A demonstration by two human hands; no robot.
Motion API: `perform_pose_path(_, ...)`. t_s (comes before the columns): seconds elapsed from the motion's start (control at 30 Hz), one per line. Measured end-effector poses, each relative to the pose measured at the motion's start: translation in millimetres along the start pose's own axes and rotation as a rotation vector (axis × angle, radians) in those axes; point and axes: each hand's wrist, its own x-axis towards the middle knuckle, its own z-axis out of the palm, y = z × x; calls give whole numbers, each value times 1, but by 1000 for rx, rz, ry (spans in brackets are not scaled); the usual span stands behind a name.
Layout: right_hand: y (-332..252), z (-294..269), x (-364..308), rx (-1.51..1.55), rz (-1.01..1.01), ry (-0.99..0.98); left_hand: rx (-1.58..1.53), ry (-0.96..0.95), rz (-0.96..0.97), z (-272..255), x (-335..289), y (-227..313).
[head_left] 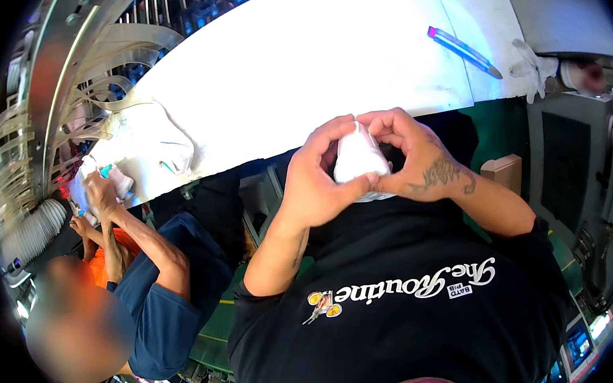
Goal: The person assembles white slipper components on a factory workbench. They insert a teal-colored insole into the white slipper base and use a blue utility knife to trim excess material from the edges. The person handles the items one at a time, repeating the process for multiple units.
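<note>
Close in front of my chest, both hands close around a small white bundle (360, 154). It looks soft and tapers toward the far end; its exact kind does not show. My left hand (323, 173) wraps its left side, the thumb pressed along the near edge. On the other side my right hand (417, 160) curls over the far end, and its thumb tip meets the left thumb. The bundle is just off the near edge of the white table (278, 74), partly covered by my fingers.
On the table at right lie a slim blue pen-like tool (464, 52) and a white glove (532, 69). A white cloth (152, 141) lies at left. There, a co-worker's hands (99, 193) handle small white and teal pieces. A ribbed hose (32, 236) stands far left, a brown box (503, 174) at right.
</note>
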Motion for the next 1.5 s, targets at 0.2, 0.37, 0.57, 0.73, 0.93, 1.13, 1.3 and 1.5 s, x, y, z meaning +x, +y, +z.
perform_pose_path(0.2,-55,-7,-24,-402,-698,41,437,66,617,13,-33,60)
perform_pose_path(0.37,-31,-13,4,-487,-955,159,460,140,941,6,-1,31)
perform_pose_path(0.57,-38,-29,-11,-368,-752,-66,599,205,894,12,-4,35)
perform_pose_path(0.73,-27,-28,0,-253,-600,-86,633,128,932,15,-3,24)
perform_pose_path(0.93,-5,-23,11,-24,-522,-173,610,165,922,24,1,21)
perform_pose_path(1.13,-8,-22,9,97,-471,-171,565,194,938,26,7,21)
perform_pose_path(1.3,-10,-21,5,191,-467,-156,584,64,911,19,9,20)
perform_pose_path(1.5,-30,-16,-5,7,-413,-69,668,143,938,29,7,37)
